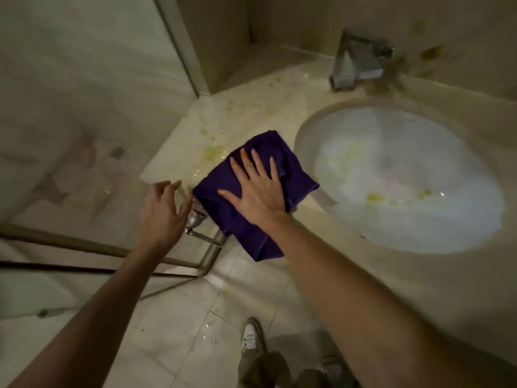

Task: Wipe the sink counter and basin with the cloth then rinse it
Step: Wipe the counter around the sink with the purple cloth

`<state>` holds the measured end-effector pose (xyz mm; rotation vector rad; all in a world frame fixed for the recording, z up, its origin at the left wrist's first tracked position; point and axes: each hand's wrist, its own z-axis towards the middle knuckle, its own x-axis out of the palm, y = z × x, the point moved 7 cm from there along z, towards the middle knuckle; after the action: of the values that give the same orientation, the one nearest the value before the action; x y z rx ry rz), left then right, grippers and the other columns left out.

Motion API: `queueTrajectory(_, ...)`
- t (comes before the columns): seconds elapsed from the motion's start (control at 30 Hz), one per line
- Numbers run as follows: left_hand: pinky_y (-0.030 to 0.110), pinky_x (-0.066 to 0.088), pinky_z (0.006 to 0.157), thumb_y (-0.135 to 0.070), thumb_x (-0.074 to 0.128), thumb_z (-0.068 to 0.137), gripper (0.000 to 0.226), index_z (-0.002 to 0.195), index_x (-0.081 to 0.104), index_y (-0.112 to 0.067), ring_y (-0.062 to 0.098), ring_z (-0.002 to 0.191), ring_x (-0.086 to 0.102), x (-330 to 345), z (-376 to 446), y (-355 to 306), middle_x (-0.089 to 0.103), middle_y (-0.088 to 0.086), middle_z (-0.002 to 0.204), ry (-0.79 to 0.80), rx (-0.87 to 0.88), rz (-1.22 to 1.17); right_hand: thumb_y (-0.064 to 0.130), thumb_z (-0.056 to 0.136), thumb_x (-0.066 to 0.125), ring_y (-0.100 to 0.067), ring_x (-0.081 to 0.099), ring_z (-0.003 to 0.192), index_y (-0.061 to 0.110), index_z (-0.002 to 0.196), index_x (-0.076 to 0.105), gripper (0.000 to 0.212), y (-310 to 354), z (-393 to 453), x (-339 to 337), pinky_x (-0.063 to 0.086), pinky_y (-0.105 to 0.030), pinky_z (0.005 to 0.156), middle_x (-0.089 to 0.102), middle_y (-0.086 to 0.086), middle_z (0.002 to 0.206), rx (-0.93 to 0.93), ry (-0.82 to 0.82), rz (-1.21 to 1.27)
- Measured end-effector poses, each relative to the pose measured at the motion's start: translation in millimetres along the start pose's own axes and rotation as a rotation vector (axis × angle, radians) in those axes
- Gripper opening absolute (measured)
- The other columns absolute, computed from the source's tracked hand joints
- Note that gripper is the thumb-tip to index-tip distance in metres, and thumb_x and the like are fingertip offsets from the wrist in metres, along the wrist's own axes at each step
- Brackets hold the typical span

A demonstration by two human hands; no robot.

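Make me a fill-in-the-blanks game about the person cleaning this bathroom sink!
1. The right hand presses flat on a cloth whose color is ____.
2. The spots on the counter and in the basin are colored ____.
3. The left hand is holding ____.
4. One corner of the cloth hangs over the counter's front ____.

Missing words: purple; yellow; nothing; edge

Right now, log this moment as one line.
right hand flat on purple cloth | left hand open, empty | yellow stains on beige stone counter, white basin
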<state>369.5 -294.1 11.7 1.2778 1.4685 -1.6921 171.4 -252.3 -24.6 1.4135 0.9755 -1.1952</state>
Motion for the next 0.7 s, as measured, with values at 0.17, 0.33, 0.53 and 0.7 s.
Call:
queueTrajectory(0.17, 0.047, 0.039, 0.107, -0.043, 0.044, 0.099, 0.057, 0.148, 0.035, -0.016, 0.022, 0.127, 0.043, -7.6, 11.5, 25.2, 0.026, 0.008, 0.152, 0.076, -0.03, -0.059, 0.074, 0.095, 0.02, -0.027, 0.014, 0.155, 0.023, 0.158, 0.025, 0.081, -2.7, -49.7, -3.5, 0.009, -0.057, 0.123, 0.022, -0.005, 0.167, 0.032, -0.033, 0.007)
queueTrajectory(0.33, 0.043, 0.039, 0.105, -0.043, 0.043, 0.1, 0.058, 0.148, 0.036, -0.011, 0.03, 0.128, 0.046, -24.4, 39.5, 34.0, 0.029, 0.012, 0.15, 0.115, -0.031, -0.147, 0.073, 0.096, 0.022, -0.028, 0.01, 0.156, 0.023, 0.16, 0.018, 0.08, 8.3, -92.1, 5.2, 0.012, -0.06, 0.122, 0.017, -0.005, 0.168, 0.112, 0.029, -0.036)
queueTrajectory(0.53, 0.04, 0.044, 0.104, -0.053, 0.038, 0.098, 0.059, 0.144, 0.042, -0.016, 0.024, 0.127, 0.044, -41.5, 71.4, 44.6, 0.035, 0.007, 0.142, 0.067, 0.014, -0.216, 0.074, 0.096, 0.019, -0.031, 0.007, 0.156, 0.022, 0.16, 0.019, 0.083, 51.0, -33.2, 8.1, 0.012, -0.063, 0.12, 0.014, -0.007, 0.168, 0.149, 0.018, -0.023)
queueTrajectory(0.7, 0.04, 0.046, 0.105, -0.059, 0.037, 0.096, 0.06, 0.142, 0.044, -0.021, 0.014, 0.127, 0.046, -38.6, 87.3, 53.2, 0.037, -0.004, 0.14, 0.039, 0.013, -0.338, 0.075, 0.093, 0.018, -0.03, 0.002, 0.156, 0.023, 0.16, 0.018, 0.085, 99.5, 68.9, 14.2, 0.005, -0.062, 0.12, 0.01, -0.007, 0.169, 0.11, -0.004, 0.014)
